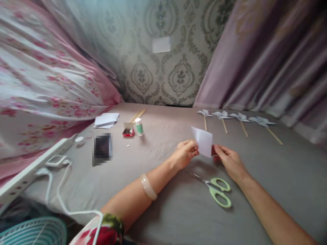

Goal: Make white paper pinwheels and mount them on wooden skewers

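Note:
A small white sheet of paper (204, 142) is held up above the grey cloth, between my two hands. My left hand (186, 153) pinches its left edge, with a pale bangle on that wrist. On the other side, my right hand (228, 160) grips the lower right edge between thumb and fingers. Just below lies a pair of scissors (214, 189) with light green handles, its blades pointing left. Neither hand touches the scissors.
Several paper pinwheels (240, 118) on sticks lie at the back right. At the back left are a paper stack (106, 120), wooden sticks (138, 115), a glue bottle (139, 127), a small red box (128, 131) and a dark device (102, 148). A white power strip (38, 163) trails cables.

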`<state>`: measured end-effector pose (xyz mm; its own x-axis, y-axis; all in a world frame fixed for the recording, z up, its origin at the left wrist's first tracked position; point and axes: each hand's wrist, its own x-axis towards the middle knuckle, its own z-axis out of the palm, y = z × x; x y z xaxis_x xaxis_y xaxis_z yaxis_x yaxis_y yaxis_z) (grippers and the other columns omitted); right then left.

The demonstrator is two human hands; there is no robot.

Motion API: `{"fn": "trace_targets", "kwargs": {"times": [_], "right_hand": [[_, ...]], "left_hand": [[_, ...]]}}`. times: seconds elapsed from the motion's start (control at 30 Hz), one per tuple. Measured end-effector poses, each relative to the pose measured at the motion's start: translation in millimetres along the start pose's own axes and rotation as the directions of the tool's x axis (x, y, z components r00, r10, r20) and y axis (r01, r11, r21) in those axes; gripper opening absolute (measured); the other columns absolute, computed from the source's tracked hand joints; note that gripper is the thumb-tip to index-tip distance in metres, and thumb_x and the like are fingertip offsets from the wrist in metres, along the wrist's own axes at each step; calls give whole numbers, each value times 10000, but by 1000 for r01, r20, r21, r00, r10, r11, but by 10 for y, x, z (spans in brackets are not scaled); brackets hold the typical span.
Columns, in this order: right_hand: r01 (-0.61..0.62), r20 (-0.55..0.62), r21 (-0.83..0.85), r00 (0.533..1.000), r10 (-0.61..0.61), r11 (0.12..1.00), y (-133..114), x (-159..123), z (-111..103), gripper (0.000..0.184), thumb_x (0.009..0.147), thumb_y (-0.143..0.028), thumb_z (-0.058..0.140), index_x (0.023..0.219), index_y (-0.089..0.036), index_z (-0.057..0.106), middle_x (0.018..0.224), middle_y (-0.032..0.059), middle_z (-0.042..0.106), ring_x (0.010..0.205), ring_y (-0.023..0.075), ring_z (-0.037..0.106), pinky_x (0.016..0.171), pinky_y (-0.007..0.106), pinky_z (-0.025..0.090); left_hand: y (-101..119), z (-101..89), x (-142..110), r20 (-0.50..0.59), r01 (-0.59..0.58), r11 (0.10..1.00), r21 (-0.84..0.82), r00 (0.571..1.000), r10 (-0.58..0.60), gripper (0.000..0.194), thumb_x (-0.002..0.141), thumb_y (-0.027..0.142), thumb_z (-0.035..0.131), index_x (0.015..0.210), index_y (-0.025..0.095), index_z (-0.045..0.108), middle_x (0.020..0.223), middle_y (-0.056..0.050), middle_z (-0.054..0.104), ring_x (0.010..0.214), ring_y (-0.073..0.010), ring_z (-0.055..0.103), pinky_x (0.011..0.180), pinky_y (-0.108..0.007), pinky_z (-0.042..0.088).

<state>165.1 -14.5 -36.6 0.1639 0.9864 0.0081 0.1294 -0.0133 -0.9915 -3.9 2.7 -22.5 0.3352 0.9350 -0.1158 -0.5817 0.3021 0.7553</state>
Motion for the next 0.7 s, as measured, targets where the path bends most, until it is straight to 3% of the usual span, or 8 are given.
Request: {"fn": "trace_targets", "kwargs": {"times": [0.13,0.27,0.43,0.5,0.63,0.7], "right_hand": [[-102,167,314,985,51,944,-95,-40,29,532,703,-690,591,796,-174,687,772,73,697,677,159,613,539,242,425],[-160,213,439,974,71,884,-184,-98,44,496,672,-655,649,770,-170,678,737,46,683,628,135,585,523,234,399],[-126,86,465,992,97,876,-219,-129,68,360,524,-423,830,690,-157,651,633,-20,632,538,83,501,489,216,348],[-88,9,459,995,95,884,-208,-117,61,352,517,-406,830,673,-151,645,624,-22,626,527,79,485,482,217,338],[-26,-122,410,989,83,912,-176,-86,45,361,523,-426,816,673,-148,642,617,-17,627,504,77,457,467,221,334],[-12,-143,380,987,72,925,-161,-84,57,367,532,-444,807,676,-150,640,613,-13,629,496,79,451,462,224,335]], "left_hand": [[43,-21,30,66,45,999,-8,997,-44,337,547,373,787,716,120,641,679,-30,630,659,-105,571,663,-225,435],[41,12,10,97,75,997,12,992,-76,296,575,346,778,715,119,647,679,-33,646,653,-121,584,681,-245,460],[37,36,8,100,101,995,9,990,-101,234,633,311,758,737,127,656,736,-44,676,687,-137,598,670,-241,466],[67,34,23,68,128,991,-40,990,-125,233,680,341,732,789,144,672,781,-37,687,708,-131,607,653,-224,469],[129,22,42,19,188,979,-75,982,-187,425,744,532,642,906,142,691,881,-73,703,777,-151,636,657,-226,492],[117,21,38,-1,177,984,-16,984,-177,398,717,477,697,915,133,693,893,-82,707,790,-156,642,668,-224,492]]}}
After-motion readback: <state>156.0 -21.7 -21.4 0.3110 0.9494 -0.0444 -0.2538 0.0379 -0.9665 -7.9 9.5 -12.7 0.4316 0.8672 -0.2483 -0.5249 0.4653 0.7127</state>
